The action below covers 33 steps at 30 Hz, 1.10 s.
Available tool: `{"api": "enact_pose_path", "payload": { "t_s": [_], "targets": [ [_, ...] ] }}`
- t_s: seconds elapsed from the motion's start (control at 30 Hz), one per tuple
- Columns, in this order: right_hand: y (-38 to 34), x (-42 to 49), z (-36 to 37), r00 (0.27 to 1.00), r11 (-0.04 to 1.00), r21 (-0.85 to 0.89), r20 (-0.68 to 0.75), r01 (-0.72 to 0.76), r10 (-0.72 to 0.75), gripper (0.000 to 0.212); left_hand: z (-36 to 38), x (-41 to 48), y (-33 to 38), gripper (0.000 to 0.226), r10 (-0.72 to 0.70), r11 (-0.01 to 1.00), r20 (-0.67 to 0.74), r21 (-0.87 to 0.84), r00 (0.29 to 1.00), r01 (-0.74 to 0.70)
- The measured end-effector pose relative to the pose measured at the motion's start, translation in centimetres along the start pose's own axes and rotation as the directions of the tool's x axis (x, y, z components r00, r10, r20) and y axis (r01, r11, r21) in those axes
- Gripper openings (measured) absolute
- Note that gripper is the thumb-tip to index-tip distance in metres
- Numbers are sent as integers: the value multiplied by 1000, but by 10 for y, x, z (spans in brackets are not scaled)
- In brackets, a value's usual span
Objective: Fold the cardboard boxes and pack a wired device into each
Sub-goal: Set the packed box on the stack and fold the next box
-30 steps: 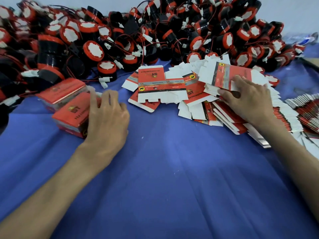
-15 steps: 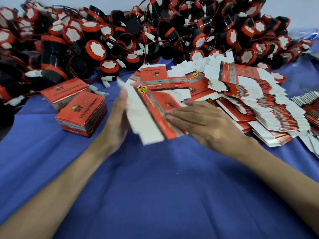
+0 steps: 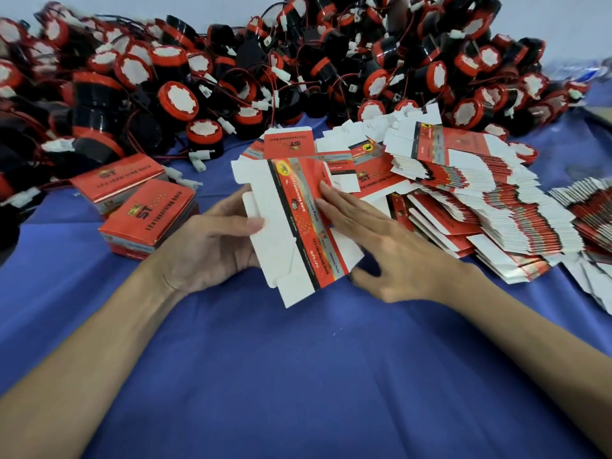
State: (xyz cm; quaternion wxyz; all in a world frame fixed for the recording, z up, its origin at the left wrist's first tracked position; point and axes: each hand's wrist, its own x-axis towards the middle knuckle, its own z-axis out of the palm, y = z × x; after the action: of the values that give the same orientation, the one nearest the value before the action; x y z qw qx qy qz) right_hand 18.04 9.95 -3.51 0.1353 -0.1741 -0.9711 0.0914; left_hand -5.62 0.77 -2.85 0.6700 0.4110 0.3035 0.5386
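Observation:
A flat, unfolded red-and-white cardboard box is held just above the blue cloth at centre. My left hand grips its white left side, thumb on top and fingers underneath. My right hand lies on its red printed side with straight fingers, thumb spread below the box's lower edge. Two folded red boxes sit at the left. A big heap of black-and-red round wired devices fills the back of the table.
A fanned stack of flat box blanks lies right of my hands, with another pile at the far right edge. Loose blanks lie behind the held box. Blue cloth covers the table in front.
My right hand took a flat blank from the stack and brought it to centre. My left hand left the folded boxes and took hold of the blank's left side; the blank now lies flatter.

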Motion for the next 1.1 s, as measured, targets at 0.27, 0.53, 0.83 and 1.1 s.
{"api": "enact_pose_path", "payload": {
  "t_s": [0.27,0.53,0.83,1.1],
  "targets": [
    [-5,0,-1,997,992,115,68,-47,39,89,3,8,-5,42,16,998,-36,66,999,-14],
    [-15,3,3,999,989,146,-14,31,-29,76,9,13,-16,25,91,984,-271,172,958,-45],
    [-12,3,5,988,984,164,-149,72,-48,72,10,9,-21,25,232,837,-197,539,953,-92],
    [-14,6,-9,992,994,-89,-117,-57,47,124,20,5,-19,58,259,707,-52,690,965,-153]
  ]
}}
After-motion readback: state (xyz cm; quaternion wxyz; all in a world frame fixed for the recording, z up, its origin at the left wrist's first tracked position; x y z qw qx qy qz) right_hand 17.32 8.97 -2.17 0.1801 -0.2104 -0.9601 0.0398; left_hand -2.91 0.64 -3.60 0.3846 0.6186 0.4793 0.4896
